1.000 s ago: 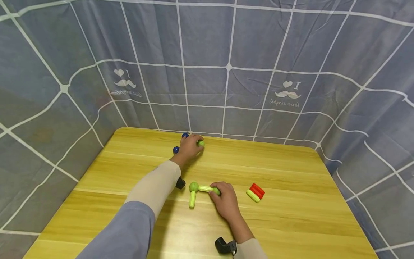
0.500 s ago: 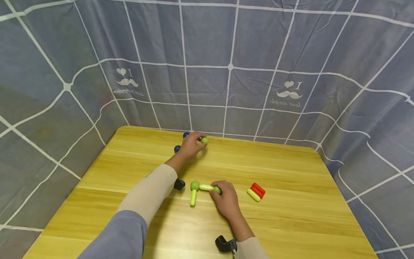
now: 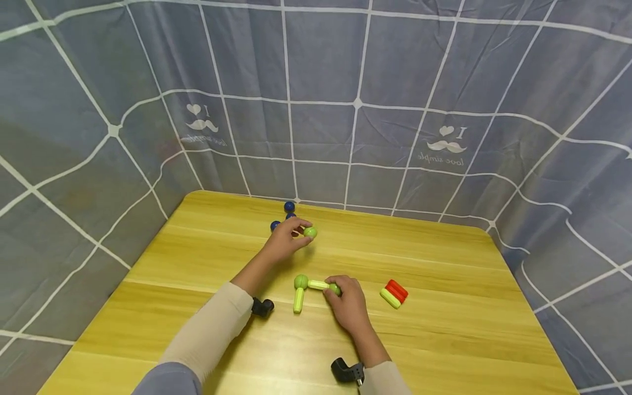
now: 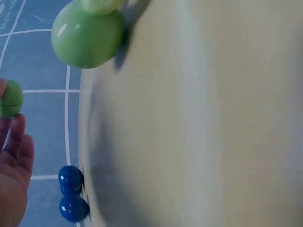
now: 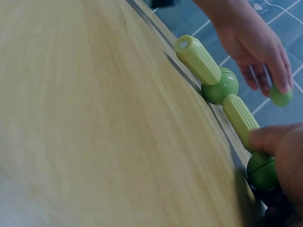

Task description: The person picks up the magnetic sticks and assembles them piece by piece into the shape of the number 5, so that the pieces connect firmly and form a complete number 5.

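My left hand pinches a green ball above the far part of the table, also visible in the left wrist view as a ball at the fingertips. Nearer to me, a yellow-green rod joins a green ball, from which a second rod runs right to another green ball. My right hand grips this right-hand end; in the right wrist view the thumb lies where the ridged rod meets the darker ball.
Several blue balls stand at the table's back edge, one partly behind the left hand. Two red rods and a yellow-green rod lie together on the right. A grey curtain surrounds the wooden table.
The left hand has drawn back toward me from the blue balls with the green ball, uncovering more of them. The right hand keeps its grip on the joined rods.
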{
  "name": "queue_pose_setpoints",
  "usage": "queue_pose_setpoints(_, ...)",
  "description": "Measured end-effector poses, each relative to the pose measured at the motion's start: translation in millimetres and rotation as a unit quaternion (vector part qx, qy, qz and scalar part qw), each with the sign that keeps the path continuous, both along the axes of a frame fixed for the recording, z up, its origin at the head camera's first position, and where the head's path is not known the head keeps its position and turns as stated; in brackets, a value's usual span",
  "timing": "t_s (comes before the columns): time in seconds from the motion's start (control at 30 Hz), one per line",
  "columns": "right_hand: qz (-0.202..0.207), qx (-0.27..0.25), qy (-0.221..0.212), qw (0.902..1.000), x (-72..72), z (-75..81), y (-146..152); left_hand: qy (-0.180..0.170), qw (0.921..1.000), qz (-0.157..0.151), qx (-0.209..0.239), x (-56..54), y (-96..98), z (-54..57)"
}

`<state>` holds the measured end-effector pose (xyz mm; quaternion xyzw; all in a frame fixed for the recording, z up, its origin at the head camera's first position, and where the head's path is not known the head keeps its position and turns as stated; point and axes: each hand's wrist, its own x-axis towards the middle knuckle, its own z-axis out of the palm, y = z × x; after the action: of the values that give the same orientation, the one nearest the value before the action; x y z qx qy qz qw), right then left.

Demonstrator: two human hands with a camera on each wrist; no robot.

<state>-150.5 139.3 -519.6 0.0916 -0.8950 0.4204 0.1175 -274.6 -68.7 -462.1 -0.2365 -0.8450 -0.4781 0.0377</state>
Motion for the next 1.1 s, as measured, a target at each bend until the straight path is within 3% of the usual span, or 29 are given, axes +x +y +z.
queue_pose_setpoints(0.3,0.001,0.004,0.002,1.0,0.3,3.1,-1,-0.064,0.9979,-0.001,-0.009,42.0,-25.5,-10.0)
queue_pose_setpoints(0.6,-0.002,0.003,-0.011,0.9999,0.1,4.2,-1,-0.107,0.9941,0.02,-0.005,70.0,-40.5,-13.4)
queue_pose_setpoints(0.8,-0.003,0.001,-0.017,0.9998,-0.8,2.1,0,-0.149,0.9887,0.007,0.015,93.9,-48.5,-23.5)
queue_pose_setpoints(1.1,-0.002,-0.006,-0.02,0.9998,-1.1,3.0,0,-0.142,0.9897,0.0,0.022,110.2,-51.8,-34.6)
